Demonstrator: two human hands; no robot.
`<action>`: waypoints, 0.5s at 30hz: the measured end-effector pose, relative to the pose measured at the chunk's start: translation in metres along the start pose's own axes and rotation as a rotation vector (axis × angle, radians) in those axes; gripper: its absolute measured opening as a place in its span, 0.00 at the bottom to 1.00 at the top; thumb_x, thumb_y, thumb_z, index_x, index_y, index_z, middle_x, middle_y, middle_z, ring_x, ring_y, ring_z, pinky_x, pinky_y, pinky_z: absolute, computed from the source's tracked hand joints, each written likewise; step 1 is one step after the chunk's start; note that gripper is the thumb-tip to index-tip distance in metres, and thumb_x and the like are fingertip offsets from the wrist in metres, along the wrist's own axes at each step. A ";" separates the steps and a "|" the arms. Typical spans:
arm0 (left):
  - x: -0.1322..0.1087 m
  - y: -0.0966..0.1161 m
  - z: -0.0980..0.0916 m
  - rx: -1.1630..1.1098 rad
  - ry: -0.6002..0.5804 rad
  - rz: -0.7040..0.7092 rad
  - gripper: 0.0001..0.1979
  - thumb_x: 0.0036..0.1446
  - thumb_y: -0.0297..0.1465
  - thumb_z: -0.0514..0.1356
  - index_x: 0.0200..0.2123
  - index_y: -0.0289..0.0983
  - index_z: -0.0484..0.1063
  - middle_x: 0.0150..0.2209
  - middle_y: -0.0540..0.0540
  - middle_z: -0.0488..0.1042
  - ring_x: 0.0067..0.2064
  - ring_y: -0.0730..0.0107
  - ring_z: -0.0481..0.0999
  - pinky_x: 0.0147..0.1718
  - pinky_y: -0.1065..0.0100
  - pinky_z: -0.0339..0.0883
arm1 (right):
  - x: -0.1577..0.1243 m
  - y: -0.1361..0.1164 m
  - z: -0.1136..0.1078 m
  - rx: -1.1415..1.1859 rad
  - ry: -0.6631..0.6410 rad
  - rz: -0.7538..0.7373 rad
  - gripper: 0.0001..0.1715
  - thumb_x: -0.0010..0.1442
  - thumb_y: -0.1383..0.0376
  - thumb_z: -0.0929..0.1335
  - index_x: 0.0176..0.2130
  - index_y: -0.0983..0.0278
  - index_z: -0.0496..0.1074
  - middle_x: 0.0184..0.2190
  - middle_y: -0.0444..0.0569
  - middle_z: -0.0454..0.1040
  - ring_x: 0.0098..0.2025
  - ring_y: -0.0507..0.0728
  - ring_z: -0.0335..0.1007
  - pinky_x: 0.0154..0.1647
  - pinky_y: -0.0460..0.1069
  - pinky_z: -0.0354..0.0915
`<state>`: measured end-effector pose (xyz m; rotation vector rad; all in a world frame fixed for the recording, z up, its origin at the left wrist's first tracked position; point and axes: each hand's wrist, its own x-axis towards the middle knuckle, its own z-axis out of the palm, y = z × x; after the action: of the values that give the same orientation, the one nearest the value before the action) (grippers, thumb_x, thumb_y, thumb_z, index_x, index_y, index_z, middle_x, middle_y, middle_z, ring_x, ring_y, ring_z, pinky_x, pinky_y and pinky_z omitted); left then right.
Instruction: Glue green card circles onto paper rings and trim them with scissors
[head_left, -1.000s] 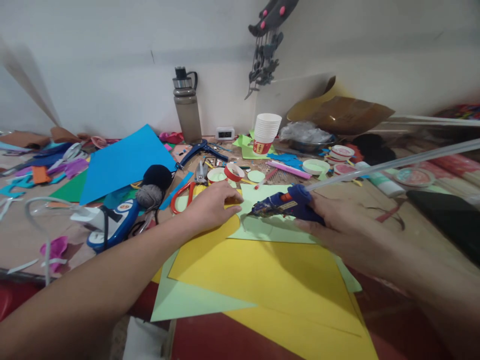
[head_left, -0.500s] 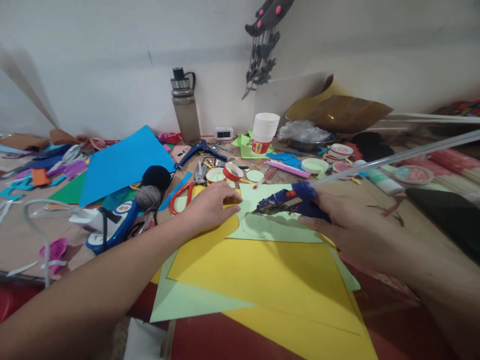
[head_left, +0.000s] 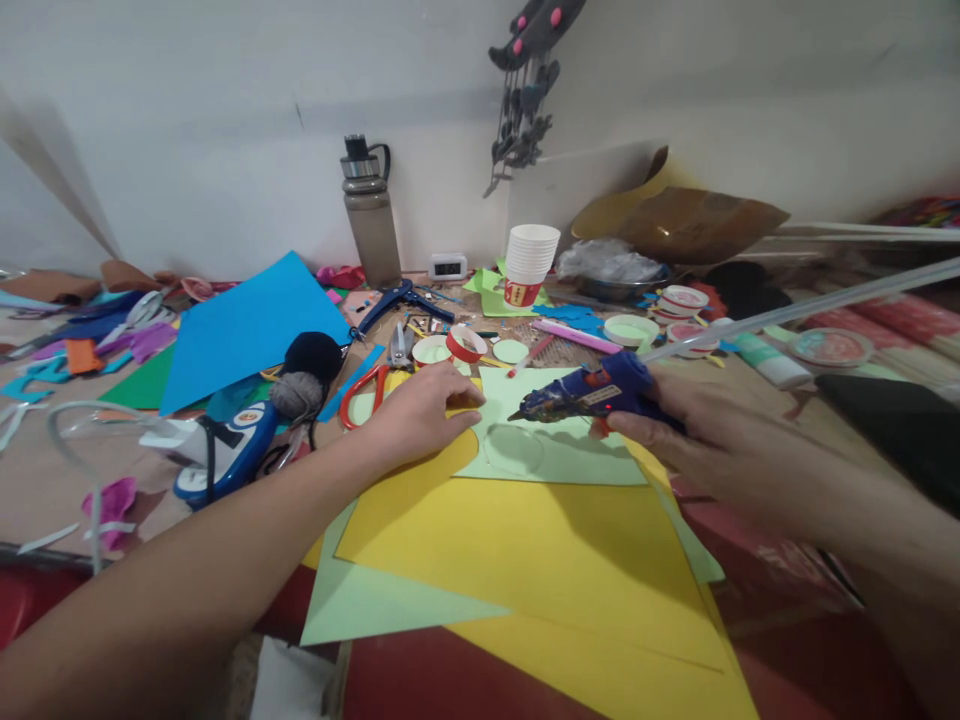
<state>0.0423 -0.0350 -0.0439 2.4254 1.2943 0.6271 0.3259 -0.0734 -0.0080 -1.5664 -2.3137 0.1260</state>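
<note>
A blue hot glue gun [head_left: 592,390], with a long clear glue stick [head_left: 795,310] running out of its back, is gripped in my right hand [head_left: 697,430]. Its stained nozzle points left, above a light green sheet [head_left: 577,455]. A drawn or glued circle outline [head_left: 514,450] shows on that sheet, just below the nozzle. My left hand [head_left: 424,415] rests on the yellow sheet [head_left: 510,540] beside the green one, its thumb and forefinger apart with yellow showing between them. Close behind it lie orange-handled scissors [head_left: 364,395] and a red-rimmed paper ring [head_left: 466,343].
At the back stand a water bottle [head_left: 373,225], a small clock [head_left: 448,267] and stacked paper cups [head_left: 531,262]. Blue sheets [head_left: 247,330], a black pompom [head_left: 312,360] and a blue-and-white device [head_left: 229,455] lie left. A green-and-white tube [head_left: 772,360] lies right.
My right hand has lifted the glue gun slightly and drawn it to the right, so its nozzle has come away from the circle outline. My left hand has stayed put.
</note>
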 end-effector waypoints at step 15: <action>0.000 0.003 -0.001 -0.030 -0.007 -0.044 0.07 0.55 0.33 0.62 0.37 0.39 0.76 0.37 0.47 0.73 0.39 0.67 0.74 0.41 0.64 0.69 | 0.006 -0.009 0.000 -0.009 0.001 -0.083 0.17 0.61 0.55 0.60 0.23 0.56 0.53 0.21 0.47 0.65 0.23 0.58 0.60 0.24 0.50 0.52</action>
<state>0.0439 -0.0364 -0.0411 2.3660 1.3225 0.6210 0.3160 -0.0715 -0.0043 -1.4720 -2.3777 0.0950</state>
